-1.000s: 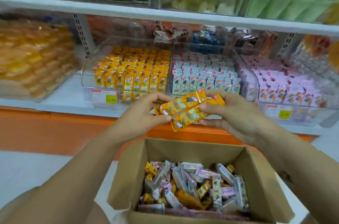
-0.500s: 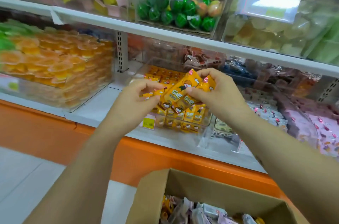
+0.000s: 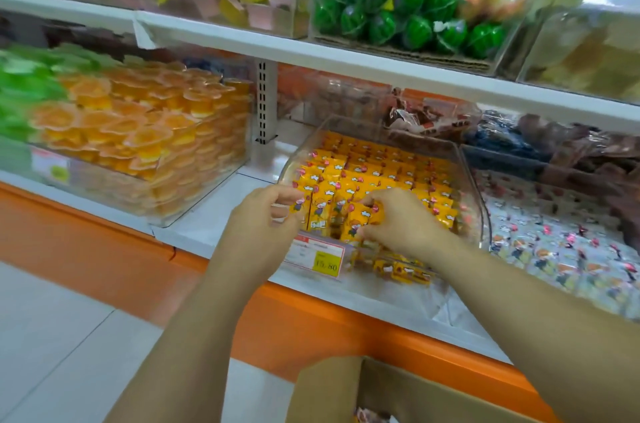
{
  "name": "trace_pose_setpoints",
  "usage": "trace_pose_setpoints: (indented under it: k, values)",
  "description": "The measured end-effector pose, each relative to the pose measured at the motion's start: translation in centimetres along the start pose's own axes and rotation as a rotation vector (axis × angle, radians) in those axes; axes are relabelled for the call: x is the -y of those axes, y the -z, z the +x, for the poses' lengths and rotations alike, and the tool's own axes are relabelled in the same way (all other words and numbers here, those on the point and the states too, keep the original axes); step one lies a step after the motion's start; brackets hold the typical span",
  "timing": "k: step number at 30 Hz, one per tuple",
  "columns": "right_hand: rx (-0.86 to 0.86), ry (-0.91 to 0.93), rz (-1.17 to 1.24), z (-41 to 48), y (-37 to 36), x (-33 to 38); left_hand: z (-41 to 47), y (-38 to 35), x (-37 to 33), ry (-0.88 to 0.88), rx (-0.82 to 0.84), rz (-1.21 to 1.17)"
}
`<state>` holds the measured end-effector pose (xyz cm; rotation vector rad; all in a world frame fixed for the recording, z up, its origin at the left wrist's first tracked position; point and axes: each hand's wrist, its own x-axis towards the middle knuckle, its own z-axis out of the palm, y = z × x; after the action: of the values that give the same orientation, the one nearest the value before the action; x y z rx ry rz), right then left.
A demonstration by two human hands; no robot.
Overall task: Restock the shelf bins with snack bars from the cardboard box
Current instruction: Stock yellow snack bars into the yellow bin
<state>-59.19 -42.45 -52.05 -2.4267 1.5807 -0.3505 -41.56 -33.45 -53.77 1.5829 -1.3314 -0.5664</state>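
My left hand (image 3: 266,214) and right hand (image 3: 401,225) pinch yellow bars (image 3: 332,214) upright | at bin (image 3: 483,214) front row, to match | box (image 3: 346,388) at 6 o'clock

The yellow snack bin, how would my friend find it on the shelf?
Look along the lower shelf, just above the orange base. The clear bin sits where both hands reach in. Only it holds yellow bars; orange jelly cups sit left, pale packets right.

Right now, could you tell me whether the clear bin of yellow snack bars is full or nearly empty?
Nearly full: yellow snack bars stand in rows across the clear bin.
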Motion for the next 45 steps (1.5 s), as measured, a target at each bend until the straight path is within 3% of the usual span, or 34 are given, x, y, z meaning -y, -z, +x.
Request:
trace_pose_setpoints:
  k: [3, 16, 27, 36, 42, 45]
  values:
    - [-0.046, -0.004, -0.009, 0.2, -0.1, -0.2, 0.1, 0.1, 0.0, 0.019, -0.012, -0.008]
    - [0.034, 0.041, 0.081, 1.3, 0.1, 0.6, 0.0, -0.7, -0.5, 0.037, -0.017, 0.024]
    - [-0.178, 0.129, -0.074, 0.8, -1.5, 0.0, -0.1, -1.1, 0.0, -0.056, -0.020, 0.151]
    - [-0.119, 0.126, 0.088, 0.8, -1.0, -0.9, 0.1, -1.2, 0.3, -0.082, -0.027, 0.185]
    - [-0.196, 0.194, 0.117, -2.5, -0.2, -1.1, -1.8, -1.8, -0.8, -0.263, -0.159, 0.245]
    - [-0.310, 0.300, 0.169, -6.5, -0.7, -1.9, -4.1, -3.1, -1.4, -0.403, -0.129, 0.190]
